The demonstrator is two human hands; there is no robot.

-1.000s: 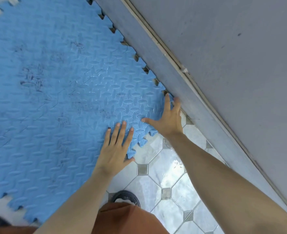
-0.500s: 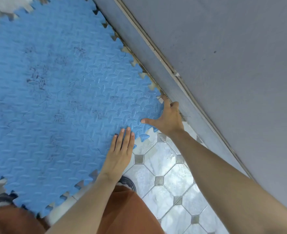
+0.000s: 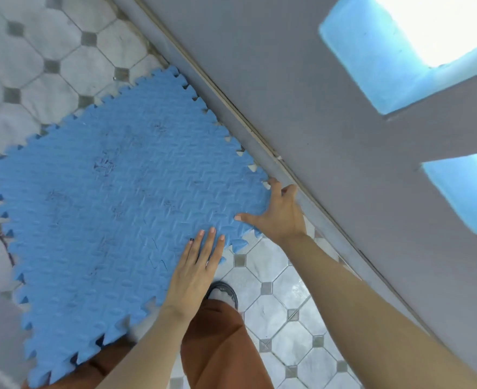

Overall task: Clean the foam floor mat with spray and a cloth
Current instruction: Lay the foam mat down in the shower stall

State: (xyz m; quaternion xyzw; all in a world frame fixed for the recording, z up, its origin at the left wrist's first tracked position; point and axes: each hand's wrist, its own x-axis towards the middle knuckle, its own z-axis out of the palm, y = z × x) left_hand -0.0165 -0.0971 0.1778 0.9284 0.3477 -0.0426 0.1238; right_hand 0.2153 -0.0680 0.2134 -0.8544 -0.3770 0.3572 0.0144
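Observation:
A blue foam mat with jigsaw edges and dark smudges fills the left middle of the view, its near corner raised off the tiled floor and its far edge against the wall. My right hand grips the mat's right corner, thumb on top and fingers round the edge by the wall. The straight fingers of my left hand lie flat on the mat's near edge; its thumb is hidden. No spray bottle or cloth is in view.
A grey wall with a skirting strip runs diagonally on the right, with two blue-lined openings. White and grey floor tiles lie around the mat. My sandalled foot and orange trousers are below the hands. A dark cord lies at the left.
The mat has come up and toward me, so its far edges and the tiles beyond now show. Both hands stay at the near right corner, and the view has pulled back.

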